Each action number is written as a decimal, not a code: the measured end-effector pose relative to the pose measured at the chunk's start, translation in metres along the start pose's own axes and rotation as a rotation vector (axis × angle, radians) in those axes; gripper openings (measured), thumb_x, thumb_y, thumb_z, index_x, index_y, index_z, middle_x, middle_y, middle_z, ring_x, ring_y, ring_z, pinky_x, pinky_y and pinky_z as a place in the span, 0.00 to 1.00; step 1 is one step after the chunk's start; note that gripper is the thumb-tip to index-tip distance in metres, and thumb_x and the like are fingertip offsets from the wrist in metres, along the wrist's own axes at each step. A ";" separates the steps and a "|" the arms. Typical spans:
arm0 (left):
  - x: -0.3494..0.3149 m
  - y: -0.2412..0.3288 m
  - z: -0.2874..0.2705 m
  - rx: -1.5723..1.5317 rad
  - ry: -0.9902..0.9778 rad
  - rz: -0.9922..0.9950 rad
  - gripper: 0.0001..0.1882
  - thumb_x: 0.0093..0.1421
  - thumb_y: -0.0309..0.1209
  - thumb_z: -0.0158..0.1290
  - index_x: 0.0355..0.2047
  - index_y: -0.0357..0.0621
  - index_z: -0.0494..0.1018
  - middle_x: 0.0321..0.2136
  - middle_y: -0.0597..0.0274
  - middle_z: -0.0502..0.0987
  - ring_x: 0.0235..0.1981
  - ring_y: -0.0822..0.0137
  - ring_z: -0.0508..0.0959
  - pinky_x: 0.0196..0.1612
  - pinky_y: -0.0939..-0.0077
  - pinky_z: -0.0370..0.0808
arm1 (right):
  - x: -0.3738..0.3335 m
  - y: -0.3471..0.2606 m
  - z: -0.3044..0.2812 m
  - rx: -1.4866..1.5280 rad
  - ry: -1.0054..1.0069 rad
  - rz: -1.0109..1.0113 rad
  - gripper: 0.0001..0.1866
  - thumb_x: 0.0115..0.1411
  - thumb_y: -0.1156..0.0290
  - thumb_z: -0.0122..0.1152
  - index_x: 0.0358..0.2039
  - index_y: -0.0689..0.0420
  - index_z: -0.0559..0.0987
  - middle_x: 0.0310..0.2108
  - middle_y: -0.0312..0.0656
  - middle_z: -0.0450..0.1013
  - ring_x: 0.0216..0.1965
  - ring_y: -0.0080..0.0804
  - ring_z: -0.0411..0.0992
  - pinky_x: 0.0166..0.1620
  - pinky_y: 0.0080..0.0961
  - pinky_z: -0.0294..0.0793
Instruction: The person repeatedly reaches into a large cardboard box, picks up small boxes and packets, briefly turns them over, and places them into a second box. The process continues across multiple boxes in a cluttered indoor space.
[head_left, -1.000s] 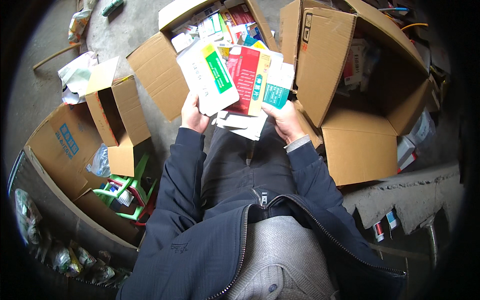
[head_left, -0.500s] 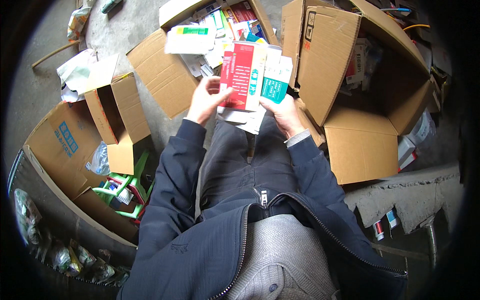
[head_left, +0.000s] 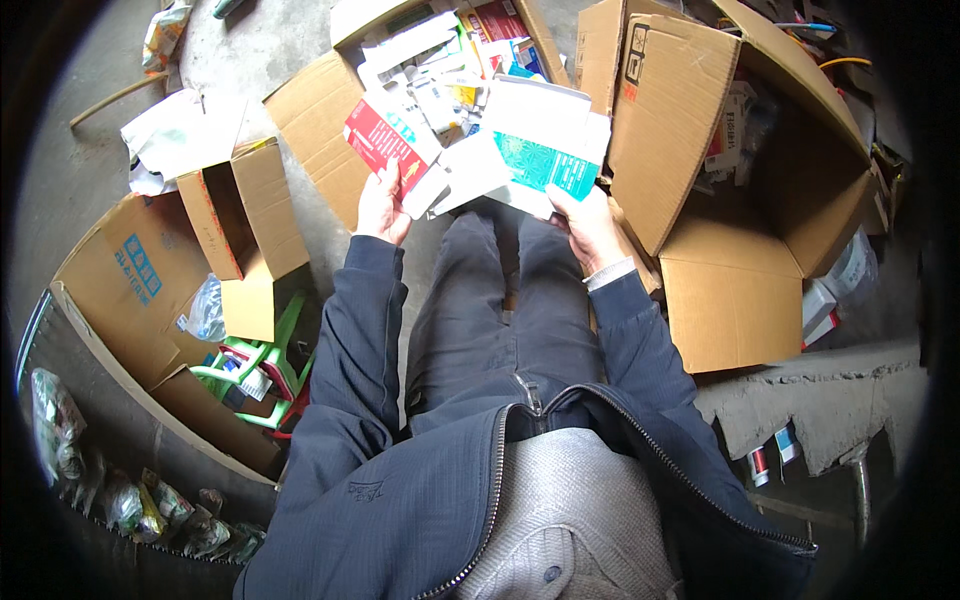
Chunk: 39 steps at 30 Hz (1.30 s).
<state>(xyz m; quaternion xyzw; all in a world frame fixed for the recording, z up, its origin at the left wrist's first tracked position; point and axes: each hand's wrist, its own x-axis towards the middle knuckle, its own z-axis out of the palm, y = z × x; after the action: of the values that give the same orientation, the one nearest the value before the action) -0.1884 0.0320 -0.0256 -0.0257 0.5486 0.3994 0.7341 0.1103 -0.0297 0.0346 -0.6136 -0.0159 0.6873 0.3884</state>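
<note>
My left hand [head_left: 384,208] is closed on the lower edge of a flattened red-and-white carton [head_left: 388,140], tilted to the left. My right hand [head_left: 588,228] grips a teal-and-white carton [head_left: 548,162], with white card stacked against it. A plain white carton panel [head_left: 470,170] lies between the two; which hand bears it I cannot tell. Both hands are above my knees, at the near side of an open cardboard box [head_left: 310,125] filled with loose small cartons and paper [head_left: 420,45].
At right a large open cardboard box [head_left: 665,130] lies with a flap toward me. To the left are a small open box [head_left: 265,195], a bigger box [head_left: 95,285] and a green plastic stool [head_left: 285,335]. A broken concrete ledge [head_left: 800,400] is at lower right.
My hands have moved apart. The red carton has gone left and tilted, away from the teal one, which now shows more of its face. A white-and-green carton no longer shows at the box's left.
</note>
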 end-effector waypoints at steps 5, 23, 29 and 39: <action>0.021 0.015 0.005 -0.050 0.043 0.076 0.12 0.67 0.33 0.52 0.48 0.42 0.69 0.45 0.58 0.78 0.45 0.64 0.80 0.49 0.61 0.79 | 0.017 0.004 0.011 -0.001 0.003 -0.041 0.09 0.60 0.72 0.64 0.39 0.60 0.79 0.32 0.37 0.78 0.29 0.23 0.77 0.31 0.21 0.78; 0.029 -0.053 -0.060 0.620 0.354 -0.060 0.25 0.61 0.30 0.57 0.57 0.41 0.64 0.38 0.59 0.76 0.32 0.68 0.79 0.34 0.71 0.78 | 0.004 0.010 -0.043 -0.097 0.039 -0.038 0.19 0.66 0.70 0.57 0.56 0.64 0.70 0.44 0.46 0.76 0.44 0.32 0.77 0.47 0.25 0.78; 0.036 -0.078 -0.071 0.876 0.239 -0.096 0.23 0.62 0.33 0.57 0.56 0.42 0.67 0.41 0.57 0.78 0.35 0.67 0.80 0.34 0.74 0.78 | -0.045 -0.017 -0.049 -0.153 0.003 -0.133 0.17 0.66 0.72 0.57 0.53 0.65 0.71 0.42 0.47 0.77 0.43 0.33 0.78 0.48 0.27 0.78; 0.115 -0.086 0.014 1.607 0.034 0.444 0.23 0.63 0.38 0.55 0.54 0.37 0.70 0.42 0.49 0.79 0.43 0.60 0.80 0.49 0.68 0.75 | -0.082 -0.040 -0.102 -0.224 0.183 -0.372 0.06 0.65 0.80 0.55 0.41 0.66 0.75 0.33 0.44 0.77 0.34 0.30 0.77 0.41 0.27 0.80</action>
<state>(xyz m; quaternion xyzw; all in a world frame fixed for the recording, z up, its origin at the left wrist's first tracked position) -0.1153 0.0441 -0.1496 0.6087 0.6698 0.0211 0.4247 0.2132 -0.0936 0.0974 -0.6991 -0.1697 0.5396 0.4374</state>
